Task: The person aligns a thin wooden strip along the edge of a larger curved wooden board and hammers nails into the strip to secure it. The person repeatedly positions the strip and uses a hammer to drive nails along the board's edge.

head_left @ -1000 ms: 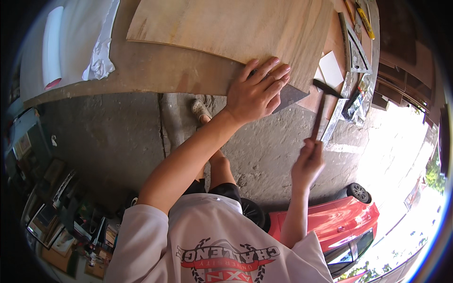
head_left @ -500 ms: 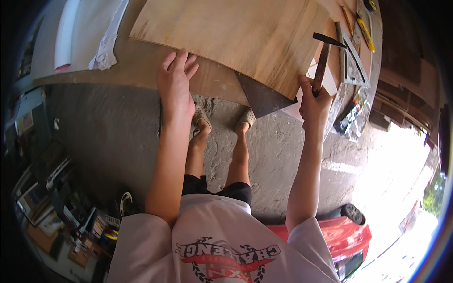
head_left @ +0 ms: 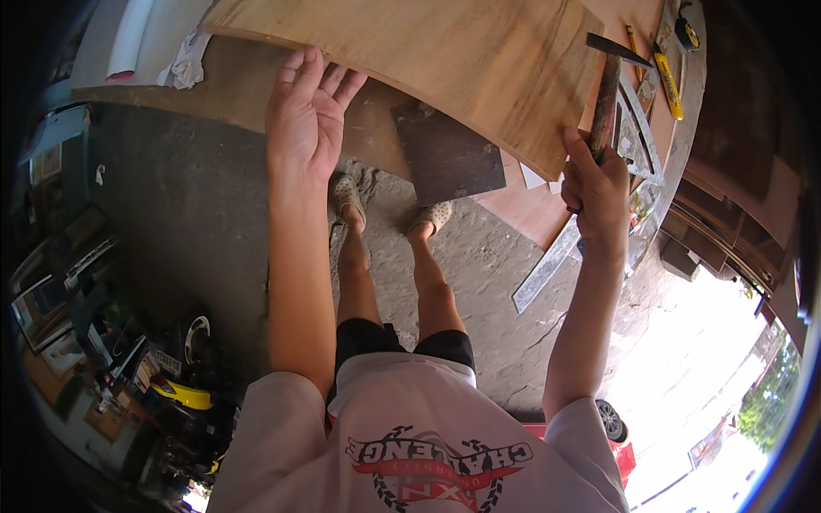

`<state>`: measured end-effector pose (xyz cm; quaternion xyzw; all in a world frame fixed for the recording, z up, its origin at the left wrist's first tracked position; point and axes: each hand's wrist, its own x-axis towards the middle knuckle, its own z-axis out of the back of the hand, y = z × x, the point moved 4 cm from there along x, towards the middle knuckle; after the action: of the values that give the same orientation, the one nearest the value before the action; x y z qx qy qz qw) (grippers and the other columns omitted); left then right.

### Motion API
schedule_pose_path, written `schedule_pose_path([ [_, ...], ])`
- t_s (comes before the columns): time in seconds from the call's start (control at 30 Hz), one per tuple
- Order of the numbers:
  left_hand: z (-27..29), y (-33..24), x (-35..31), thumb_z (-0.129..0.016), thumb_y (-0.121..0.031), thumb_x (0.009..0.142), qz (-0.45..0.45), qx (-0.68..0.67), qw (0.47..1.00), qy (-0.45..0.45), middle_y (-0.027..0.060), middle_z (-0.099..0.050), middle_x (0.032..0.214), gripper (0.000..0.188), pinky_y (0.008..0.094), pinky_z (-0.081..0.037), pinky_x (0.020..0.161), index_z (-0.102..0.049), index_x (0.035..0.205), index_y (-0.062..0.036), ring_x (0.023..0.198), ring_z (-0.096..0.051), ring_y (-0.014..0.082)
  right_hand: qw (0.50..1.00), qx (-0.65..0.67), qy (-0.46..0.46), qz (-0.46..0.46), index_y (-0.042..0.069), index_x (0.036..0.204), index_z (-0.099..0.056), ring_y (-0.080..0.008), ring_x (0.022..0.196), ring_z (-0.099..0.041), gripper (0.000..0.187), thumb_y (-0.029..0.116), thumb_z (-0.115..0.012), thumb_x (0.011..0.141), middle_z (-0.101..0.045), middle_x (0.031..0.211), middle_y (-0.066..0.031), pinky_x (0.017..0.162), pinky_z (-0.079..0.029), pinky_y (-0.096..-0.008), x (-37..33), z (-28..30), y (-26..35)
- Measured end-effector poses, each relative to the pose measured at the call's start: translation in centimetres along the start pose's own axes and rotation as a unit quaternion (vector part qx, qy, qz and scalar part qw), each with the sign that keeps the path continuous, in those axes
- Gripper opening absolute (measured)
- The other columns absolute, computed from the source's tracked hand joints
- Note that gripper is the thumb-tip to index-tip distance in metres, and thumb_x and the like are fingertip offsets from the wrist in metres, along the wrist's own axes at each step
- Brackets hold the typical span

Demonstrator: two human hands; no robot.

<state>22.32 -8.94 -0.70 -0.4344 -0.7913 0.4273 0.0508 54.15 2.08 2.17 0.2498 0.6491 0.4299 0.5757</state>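
A broad plywood board slants over the worktable, its near edge raised. At that edge, toward the left, my left hand is turned palm up with its fingers hooked on the rim. My right hand is closed round the wooden handle of a hammer, beside the board's right corner. The hammer's dark head points up and away; the right thumb lies close to the board. Under the near edge, a dark square sheet juts past the tabletop. A metal ruler sticks out below my right hand.
Right of the board lie a metal set square, a yellow utility knife, a pencil and a tape measure. A white roll and crumpled white material are at the far left. A motorcycle stands behind.
The board's near edge has come up and the board has shifted left, baring more of the dark sheet and the ruler. My left hand has turned palm up; the hammer remains in my right.
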Motion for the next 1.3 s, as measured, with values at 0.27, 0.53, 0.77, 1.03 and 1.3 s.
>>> schedule_pose_path([
  [0.27, -0.4, 0.2, -4.8, -0.066, -0.008, 0.102, -0.086, -0.063, 0.993, 0.057, 0.0050, -0.073, 0.104, 0.010, 0.0417, -0.063, 0.094, -0.063, 0.111, -0.0074, 0.101, -0.072, 0.0191, 0.999, -0.012, 0.045, 0.014, 0.000, 0.110, -0.064, -0.0006, 0.044, -0.031, 0.034, 0.028, -0.078, 0.097, -0.042, 0.061, 0.0098, 0.039, -0.023, -0.0219, 1.9, 2.6, 1.2],
  [0.53, 2.7, 3.5, -9.5, -0.068, -0.015, 0.101, 0.001, -0.005, 0.996, -0.090, 0.0077, -0.068, 0.109, 0.021, 0.0464, -0.062, 0.099, -0.061, 0.116, -0.0023, 0.103, -0.069, 0.0191, 0.990, -0.136, 0.039, 0.022, 0.005, 0.103, -0.063, -0.0004, 0.041, -0.031, 0.027, 0.028, -0.077, 0.097, -0.042, 0.058, 0.0101, 0.037, -0.023, -0.0222, 4.1, 3.6, 0.4],
  [0.77, 4.5, 5.3, -12.4, -0.072, -0.026, 0.101, 0.088, 0.004, 0.978, -0.187, 0.0090, -0.069, 0.117, 0.036, 0.0374, -0.061, 0.091, -0.059, 0.125, -0.0035, 0.106, -0.071, 0.0207, 0.976, -0.209, 0.057, 0.016, -0.002, 0.113, -0.065, -0.0019, 0.040, -0.032, 0.034, 0.025, -0.077, 0.096, -0.044, 0.056, 0.0076, 0.038, -0.022, -0.0234, 3.5, 3.9, -1.1],
  [1.03, 6.2, 7.3, -18.9, -0.066, -0.014, 0.103, 0.112, -0.083, 0.968, -0.211, 0.0038, -0.067, 0.121, 0.019, 0.0458, -0.057, 0.105, -0.062, 0.120, -0.0068, 0.113, -0.067, 0.0160, 0.960, -0.268, 0.080, 0.023, -0.001, 0.115, -0.065, -0.0011, 0.041, -0.031, 0.032, 0.024, -0.075, 0.097, -0.043, 0.057, 0.0083, 0.038, -0.021, -0.0216, 3.7, 2.6, -0.3],
  [1.3, 9.4, 9.3, -22.0, -0.063, -0.012, 0.104, 0.040, -0.242, 0.948, -0.202, 0.0055, -0.072, 0.124, 0.015, 0.0412, -0.056, 0.110, -0.070, 0.116, -0.0078, 0.120, -0.068, 0.0199, 0.948, -0.279, 0.083, 0.130, 0.001, 0.116, -0.067, -0.0039, 0.048, -0.036, 0.035, 0.034, -0.061, 0.107, -0.041, 0.060, 0.0073, 0.044, -0.026, -0.0243, 9.3, -0.9, 3.3],
])
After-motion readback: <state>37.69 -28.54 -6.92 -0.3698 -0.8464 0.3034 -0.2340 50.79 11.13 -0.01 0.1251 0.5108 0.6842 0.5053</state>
